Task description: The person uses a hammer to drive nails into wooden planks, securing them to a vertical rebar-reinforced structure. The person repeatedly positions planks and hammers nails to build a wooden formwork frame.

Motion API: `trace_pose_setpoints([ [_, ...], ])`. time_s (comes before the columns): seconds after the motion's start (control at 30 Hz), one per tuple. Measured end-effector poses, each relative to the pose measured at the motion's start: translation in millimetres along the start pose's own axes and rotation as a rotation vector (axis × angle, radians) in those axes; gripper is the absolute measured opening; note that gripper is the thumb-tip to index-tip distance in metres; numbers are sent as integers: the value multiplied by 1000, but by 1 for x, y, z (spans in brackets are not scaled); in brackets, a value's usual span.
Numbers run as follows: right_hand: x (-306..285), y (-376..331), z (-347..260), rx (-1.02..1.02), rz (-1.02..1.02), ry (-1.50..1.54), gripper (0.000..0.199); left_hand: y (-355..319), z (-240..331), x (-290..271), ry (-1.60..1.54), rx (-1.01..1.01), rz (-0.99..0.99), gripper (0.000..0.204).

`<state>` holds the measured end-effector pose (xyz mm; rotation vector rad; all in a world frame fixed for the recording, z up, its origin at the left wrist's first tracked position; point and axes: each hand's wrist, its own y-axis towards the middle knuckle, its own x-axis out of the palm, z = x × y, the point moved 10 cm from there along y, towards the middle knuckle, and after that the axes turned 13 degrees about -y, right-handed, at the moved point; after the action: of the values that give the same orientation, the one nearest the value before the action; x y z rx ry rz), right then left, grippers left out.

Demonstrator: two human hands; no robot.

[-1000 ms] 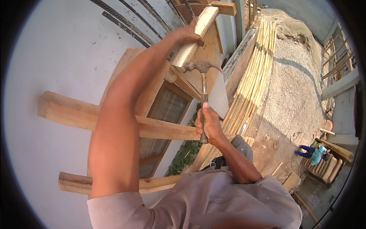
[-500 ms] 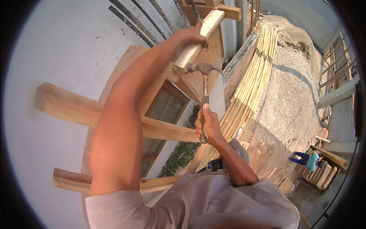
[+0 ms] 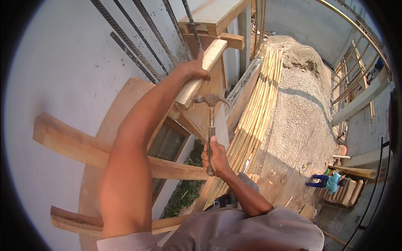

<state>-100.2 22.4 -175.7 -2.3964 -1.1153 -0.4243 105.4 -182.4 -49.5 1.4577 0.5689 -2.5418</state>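
Two grips: your left hand (image 3: 193, 69) clasps the stiff-looking wood (image 3: 189, 91) midway; your right hand (image 3: 217, 158) wraps the heavy-looking hammer (image 3: 211, 112) low.

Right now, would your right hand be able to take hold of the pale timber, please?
Probably not as it is: the right hand is closed around the hammer. With that put down, the near end of the pale timber looks within reach.
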Motion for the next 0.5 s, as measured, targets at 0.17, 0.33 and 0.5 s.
trace_pose_setpoints([
  [0.17,-84,6,-71,-245,304,-79,51,1,-1,2,4,-77,-34,131],
  [0.33,-107,74,-124,-578,630,519,40,-1,3,-1,14,-66,-11,131],
  [0.5,-71,134,-121,-161,286,17,40,-4,6,1,21,-58,-16,130],
])
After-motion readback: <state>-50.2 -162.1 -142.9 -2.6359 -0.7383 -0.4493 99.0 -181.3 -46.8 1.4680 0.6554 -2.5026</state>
